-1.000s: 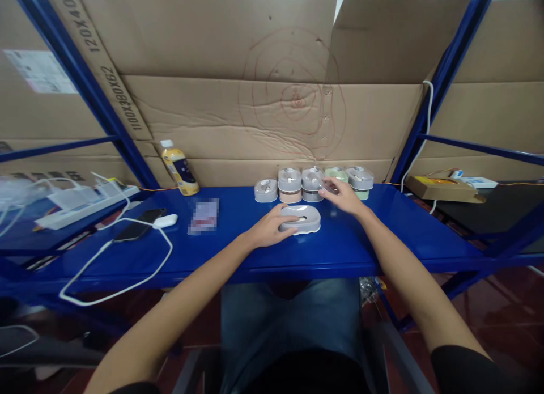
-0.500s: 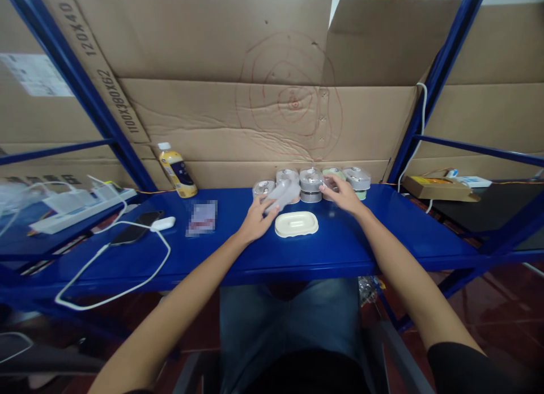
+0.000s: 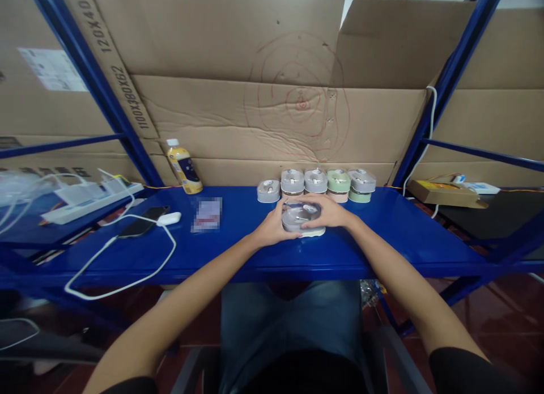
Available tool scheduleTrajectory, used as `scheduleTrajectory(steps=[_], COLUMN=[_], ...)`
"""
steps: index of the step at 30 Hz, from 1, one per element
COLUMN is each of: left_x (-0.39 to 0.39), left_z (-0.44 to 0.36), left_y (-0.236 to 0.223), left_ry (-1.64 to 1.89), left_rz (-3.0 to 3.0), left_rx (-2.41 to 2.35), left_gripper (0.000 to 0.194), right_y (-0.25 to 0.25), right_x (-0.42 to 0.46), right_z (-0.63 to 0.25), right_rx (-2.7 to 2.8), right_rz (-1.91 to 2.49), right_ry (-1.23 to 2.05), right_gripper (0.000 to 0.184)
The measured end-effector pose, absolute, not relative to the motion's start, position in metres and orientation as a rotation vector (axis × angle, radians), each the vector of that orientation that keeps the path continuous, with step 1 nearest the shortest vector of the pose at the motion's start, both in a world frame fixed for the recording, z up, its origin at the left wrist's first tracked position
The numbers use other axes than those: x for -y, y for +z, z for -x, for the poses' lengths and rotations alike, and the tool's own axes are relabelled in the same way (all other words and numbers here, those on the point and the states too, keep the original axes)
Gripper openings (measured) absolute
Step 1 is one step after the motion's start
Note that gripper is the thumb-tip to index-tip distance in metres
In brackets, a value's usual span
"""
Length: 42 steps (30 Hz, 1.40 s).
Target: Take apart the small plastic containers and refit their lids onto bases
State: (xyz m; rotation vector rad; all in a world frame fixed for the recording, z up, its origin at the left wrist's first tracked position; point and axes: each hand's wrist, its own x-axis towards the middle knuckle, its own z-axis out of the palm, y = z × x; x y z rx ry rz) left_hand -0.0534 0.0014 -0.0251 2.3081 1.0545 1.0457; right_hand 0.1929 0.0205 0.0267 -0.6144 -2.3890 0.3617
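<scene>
Both hands grip a rounded grey box with a see-through top (image 3: 297, 219). My left hand (image 3: 271, 226) closes around its left side, and my right hand (image 3: 334, 211) wraps its right side and far edge. Under the box, a cream oval tray (image 3: 313, 232) shows along the front right; the rest of it is covered. Whether the box rests fully on the tray, I cannot tell. Just behind the hands stands a row of similar clear-topped boxes, among them a pale single one (image 3: 268, 191), a grey one (image 3: 315, 181) and a green one (image 3: 338, 180).
A yellow bottle (image 3: 184, 167) stands at the back left. Nearer lie a small blurred packet (image 3: 207, 215), a phone (image 3: 143, 222) and a white cable (image 3: 170, 244). A power strip (image 3: 93, 204) sits far left, an open cardboard box (image 3: 446, 193) far right. Cardboard (image 3: 204, 110) walls the back.
My right hand has come from the back row towards me. My left hand, earlier holding a translucent grey piece, has moved right. Both now hold the grey box over the cream tray.
</scene>
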Motion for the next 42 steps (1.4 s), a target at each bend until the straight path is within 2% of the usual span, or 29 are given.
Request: scheduleTrajectory(steps=[2,10,18,23,31,38,40,42], left_x=[-0.001,0.000,0.003,0.005,0.004,0.006,0.007,0.007], left_z=[0.050,0.046,0.042,0.040,0.046,0.056,0.060,0.064], left_y=[-0.026,-0.029,-0.025,-0.021,-0.025,-0.024,-0.020,-0.015], left_ry=[1.049,1.078,1.034,0.990,0.962,0.922,0.951,1.015], left_rz=[-2.299,-2.425,-2.448,-2.424,-2.425,-2.501,-2.530,-2.525], left_rx=[-1.059,-0.980,-0.905,-0.944,-1.024,-0.976,-0.972,-1.069], left_gripper=[0.131,0.132,0.123,0.124,0.112,0.105,0.104,0.103], right_y=[0.026,0.023,0.026,0.027,0.016,0.011,0.017,0.025], right_x=[-0.020,-0.023,-0.022,-0.020,-0.022,-0.017,-0.019,-0.024], right_z=[-0.192,-0.189,-0.188,-0.187,-0.189,-0.185,-0.188,-0.199], right_rx=[2.415,2.488,2.566,2.595,2.516,2.507,2.436,2.238], right_rz=[0.620,0.627,0.686,0.745,0.663,0.668,0.658,0.716], right_ry=[0.360,0.307,0.213,0.169,0.312,0.365,0.351,0.267], right_gripper=[0.080,0.079,0.079,0.078,0.077,0.091,0.081,0.058])
